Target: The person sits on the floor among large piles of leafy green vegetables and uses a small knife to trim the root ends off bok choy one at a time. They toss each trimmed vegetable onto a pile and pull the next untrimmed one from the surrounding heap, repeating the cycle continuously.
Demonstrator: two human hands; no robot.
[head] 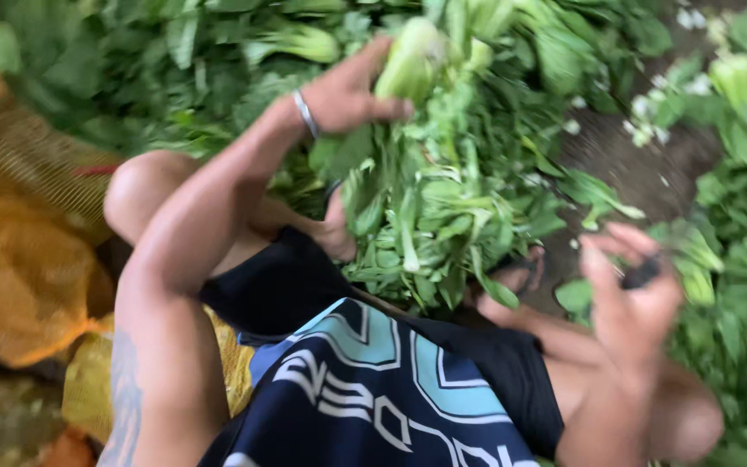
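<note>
Far left: orange mesh sack [19,259], blurred, cut off by the left and bottom edges. Next to it: bent bare knee [140,195], with dark shorts [373,389] bearing pale blue and white patterning below, cut off at the bottom edge. Upper centre: left hand [347,91], metal bangle [305,113] at the wrist, fingers closed around the pale stem end of a bunch of leafy greens [430,207]; bunch hanging head-down in front of the knees, leaves spread over the lap, hiding most of the ground behind. Second partial hand shape at the bunch's left edge, mostly covered by leaves; ownership not determinable. Background: heap of loose greens [175,52] across the whole top, out of focus. Right of centre: patch of bare dark soil [633,164] with small white specks. Lower right: right hand [633,294], heavily motion-blurred, fingers curled around a small dark object [641,275]; nature of the object not discernible, grip tightness hard to judge. Far right: further greens [745,259], cut off by the frame edge.
</note>
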